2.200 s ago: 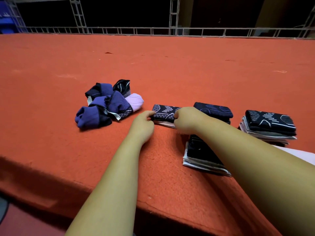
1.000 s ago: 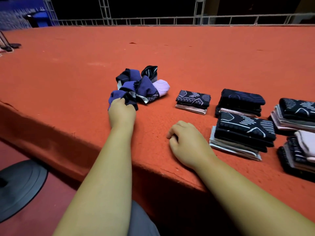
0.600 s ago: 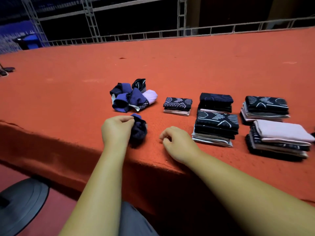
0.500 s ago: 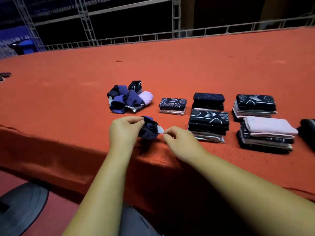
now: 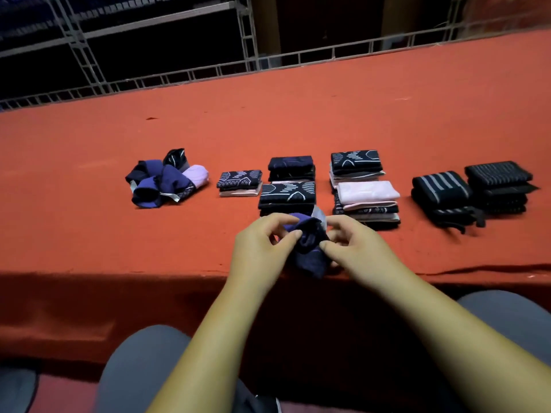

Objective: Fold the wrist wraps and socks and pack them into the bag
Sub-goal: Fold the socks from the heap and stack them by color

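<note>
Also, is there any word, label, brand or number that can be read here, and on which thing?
No text is readable.
Tag on the held sock: too blurred to read.
Tags in the pile: too blurred to read.
Stacks: only line patterns, no letters.

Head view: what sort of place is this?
Probably a stage or event venue, not a home: a broad platform covered in orange-red carpet, a grey metal truss frame behind it, and a low metal railing along its far edge.
</note>
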